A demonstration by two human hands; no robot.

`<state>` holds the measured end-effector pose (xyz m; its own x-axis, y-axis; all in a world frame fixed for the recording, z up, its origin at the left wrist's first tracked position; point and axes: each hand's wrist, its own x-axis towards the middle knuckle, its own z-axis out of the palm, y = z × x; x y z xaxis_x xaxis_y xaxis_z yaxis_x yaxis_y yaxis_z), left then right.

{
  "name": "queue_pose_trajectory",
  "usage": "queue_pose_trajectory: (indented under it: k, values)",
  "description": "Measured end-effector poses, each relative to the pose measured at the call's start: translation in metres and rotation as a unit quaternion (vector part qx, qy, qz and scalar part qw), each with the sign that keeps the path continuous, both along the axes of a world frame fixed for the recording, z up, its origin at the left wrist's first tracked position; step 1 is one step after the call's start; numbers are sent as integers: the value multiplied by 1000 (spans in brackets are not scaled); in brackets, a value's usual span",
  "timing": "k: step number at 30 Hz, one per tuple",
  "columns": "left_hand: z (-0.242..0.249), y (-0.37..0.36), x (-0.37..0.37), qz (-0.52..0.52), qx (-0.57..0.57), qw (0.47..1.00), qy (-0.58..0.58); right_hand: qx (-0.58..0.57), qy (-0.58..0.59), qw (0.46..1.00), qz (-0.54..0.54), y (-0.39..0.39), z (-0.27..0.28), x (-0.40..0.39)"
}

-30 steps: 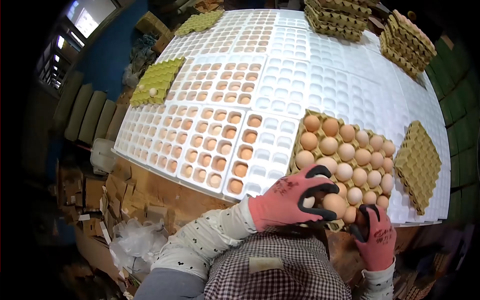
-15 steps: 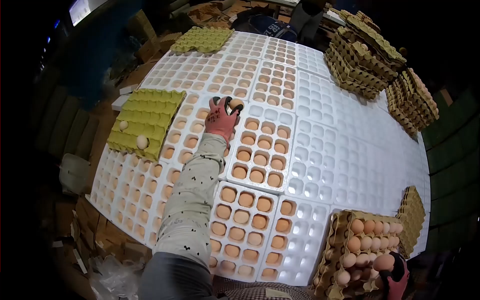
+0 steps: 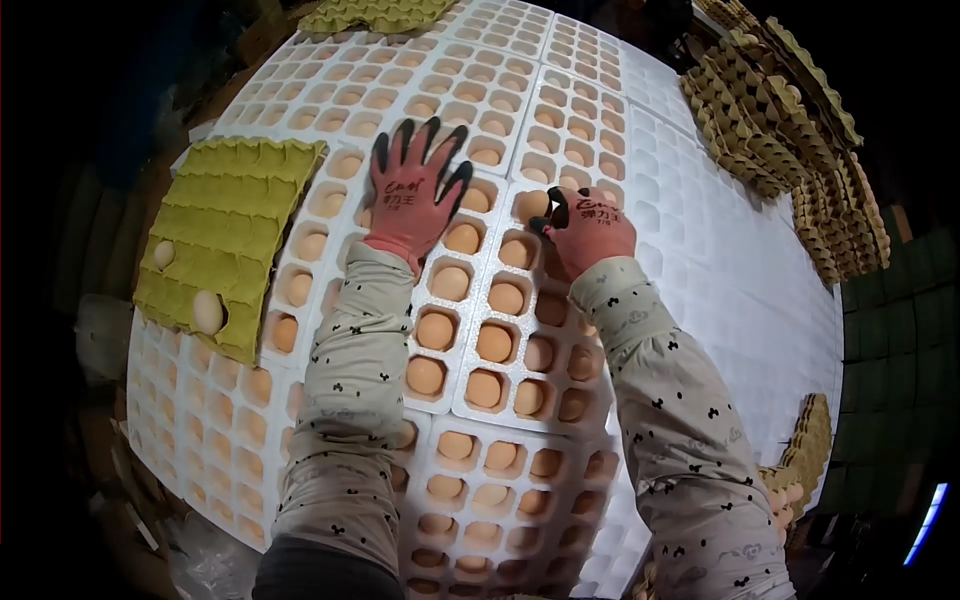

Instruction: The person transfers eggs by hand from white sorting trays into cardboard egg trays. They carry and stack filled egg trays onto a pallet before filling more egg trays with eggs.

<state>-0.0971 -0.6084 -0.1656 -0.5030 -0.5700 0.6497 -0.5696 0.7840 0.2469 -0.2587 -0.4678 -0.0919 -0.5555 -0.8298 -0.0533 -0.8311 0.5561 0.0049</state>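
My left hand point(image 3: 418, 195), in a pink glove with black fingertips, is open with its fingers spread above a white foam tray point(image 3: 480, 225). An egg point(image 3: 475, 200) sits in a cell beside its thumb. My right hand point(image 3: 592, 225), gloved the same way, is curled at the far row of the neighbouring foam tray point(image 3: 463, 395). Its thumb and forefinger close at the right side of a brown egg point(image 3: 530, 205); the palm and other fingers are hidden. More eggs point(image 3: 494, 342) fill the cells nearer me.
A yellow-green egg flat point(image 3: 225, 235) with two pale eggs point(image 3: 208, 312) lies on the foam trays at left. Stacked brown egg flats point(image 3: 745, 110) stand at the back right. Foam trays with bare cells point(image 3: 700, 260) spread to the right. Another flat point(image 3: 808, 440) is at lower right.
My right hand has come from the egg stack at lower right to the tray's far row, where an egg now sits. My left hand has opened and released its egg. The view has shifted.
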Motion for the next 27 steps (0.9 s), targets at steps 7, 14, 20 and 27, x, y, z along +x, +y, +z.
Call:
queue_pose_trajectory:
  k: [7,14,20,27]
  values:
    - [-18,9,-11,-104,97,980,-138,-68,67,995,22,33,-34,-68]
    - [-42,-8,-13,-128,39,989,-64,-443,-321,837,-4,225,139,-51]
    - [73,132,-15,-284,121,951,14,-313,-276,897,-145,456,222,14]
    - [178,462,33,-576,146,797,-110,51,13,998,36,563,150,88]
